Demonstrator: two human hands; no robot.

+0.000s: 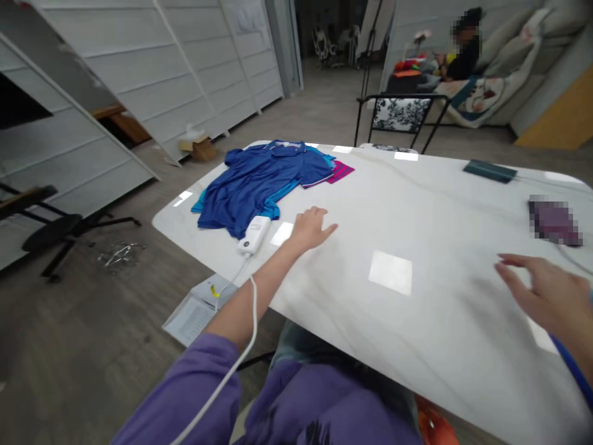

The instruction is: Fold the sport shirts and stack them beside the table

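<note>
My left hand [311, 230] hovers over or rests on the white table; I cannot tell which. Its fingers are spread, with nothing in them. Beyond it, to the left, a dark blue polo shirt [259, 179] lies on a stack of clothes, where a lighter blue garment [280, 196] and a pink striped garment [341, 172] peek out. A white power strip [254, 235] touches the shirt's lower edge, its white cord running past my left arm. My right hand [542, 290], at the right, is empty with thumb and fingers apart. Something blue [574, 371] shows under the right forearm, mostly out of view.
The white marble-look table [343, 290] fills the middle. A dark green flat case [490, 171] and a blurred dark purple object [556, 221] with cords lie on its right. Behind stands a black-framed chair [402, 114]; a person [463, 52] sits on a sofa farther back.
</note>
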